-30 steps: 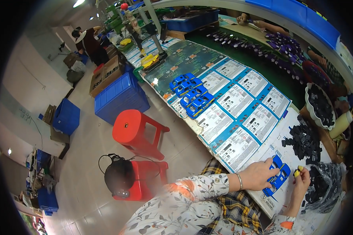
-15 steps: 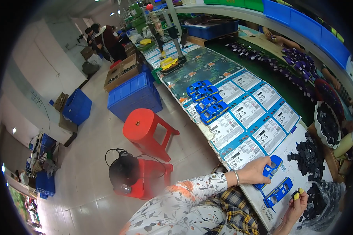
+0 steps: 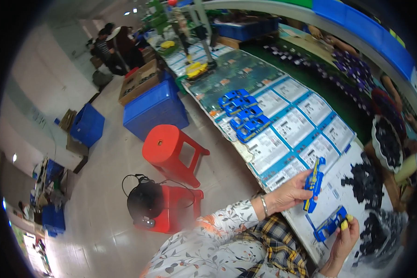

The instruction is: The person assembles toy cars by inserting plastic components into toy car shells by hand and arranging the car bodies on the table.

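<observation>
My left hand [image 3: 289, 193] is closed on a blue toy car body [image 3: 314, 183], lifted and turned onto its side so its yellow-marked flank shows. A second blue car body [image 3: 329, 225] lies on the white work surface just below it. Beside that one is my right hand [image 3: 346, 236], yellow covers on its fingertips, pinching a small black part that is mostly hidden. A loose heap of black plastic parts [image 3: 365, 184] lies to the right. More black parts sit by a clear plastic bag [image 3: 394, 231].
Several blue car bodies [image 3: 245, 118] stand in a row on printed sheets [image 3: 287, 129] farther along the bench. A scalloped white bowl [image 3: 376, 139] holds black parts at right. Red stools [image 3: 164, 148] and a blue crate [image 3: 155, 111] stand left of the bench. Other people work beyond.
My left hand has raised its car body and tipped it from lying flat onto its side. My right hand has moved slightly left, up to the other car body. The view has shifted slightly.
</observation>
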A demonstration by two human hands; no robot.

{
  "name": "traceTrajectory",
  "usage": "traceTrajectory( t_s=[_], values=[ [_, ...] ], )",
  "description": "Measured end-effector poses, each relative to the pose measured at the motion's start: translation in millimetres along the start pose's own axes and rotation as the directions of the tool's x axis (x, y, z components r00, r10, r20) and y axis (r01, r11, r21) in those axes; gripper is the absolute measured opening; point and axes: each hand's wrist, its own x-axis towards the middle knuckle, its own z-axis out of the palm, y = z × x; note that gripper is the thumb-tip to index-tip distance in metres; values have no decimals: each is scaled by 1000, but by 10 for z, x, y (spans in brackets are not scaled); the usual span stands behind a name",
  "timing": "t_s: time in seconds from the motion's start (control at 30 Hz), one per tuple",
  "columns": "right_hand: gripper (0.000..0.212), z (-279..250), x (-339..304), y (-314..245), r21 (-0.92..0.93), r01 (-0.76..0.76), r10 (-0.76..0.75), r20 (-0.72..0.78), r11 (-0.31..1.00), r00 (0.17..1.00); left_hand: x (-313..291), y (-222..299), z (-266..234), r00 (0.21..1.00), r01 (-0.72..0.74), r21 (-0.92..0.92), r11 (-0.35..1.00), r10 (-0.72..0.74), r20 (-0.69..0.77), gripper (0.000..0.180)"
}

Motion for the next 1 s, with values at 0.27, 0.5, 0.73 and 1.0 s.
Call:
traceTrajectory(
  t_s=[0.27,0.5,0.73,1.0],
  values=[
    [18,456,-86,-249,-29,0,7,237,1000,972,-333,312,257,969,-239,442,864,242,52,88],
    [14,661,-199,-488,-115,298,-234,385,948,893,-259,298,327,704,-710,581,398,390,593,52],
    [11,733,-234,-620,-210,570,-382,557,795,738,-293,258,407,596,-801,576,166,321,736,47],
    [17,781,-238,-592,-150,654,-481,560,742,674,-291,265,398,604,-789,602,123,332,724,41]
  ],
)
